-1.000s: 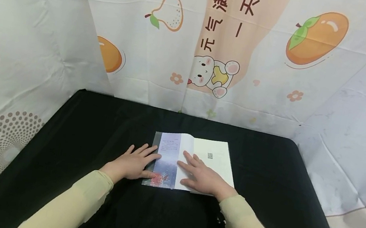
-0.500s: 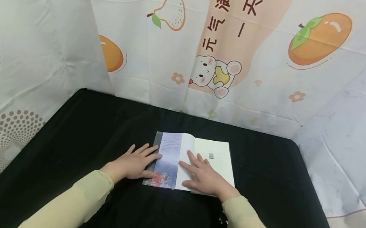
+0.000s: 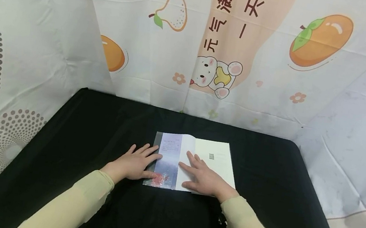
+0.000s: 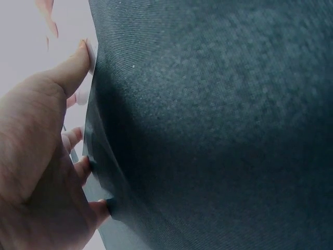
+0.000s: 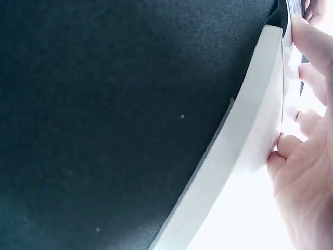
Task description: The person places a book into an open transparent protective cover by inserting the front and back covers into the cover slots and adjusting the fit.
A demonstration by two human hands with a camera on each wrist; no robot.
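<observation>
An open book (image 3: 215,146) lies on the black tablecloth, its thick block of page edges (image 5: 229,151) plain in the right wrist view. On its left side is a blue-purple cover flap (image 3: 169,155) with small print and a red tree, under a clear plastic sleeve. My left hand (image 3: 133,163) lies spread at the book's left edge, thumb and index fingertip on the flap, the other fingers by the cloth. My right hand (image 3: 203,176) is spread flat over the white page near the fold, fingers pointing left. Neither hand grips anything.
A black cloth (image 3: 103,125) covers the table. White printed curtains (image 3: 135,55) with fruit, a bear and characters hang behind it, and a dotted white sheet (image 3: 47,50) hangs at the left. A small QR code (image 3: 211,156) is printed on the right page.
Both hands stay almost still on the book. The right hand shifts very slightly right along with the whole view, and its fingers change their spread a little.
</observation>
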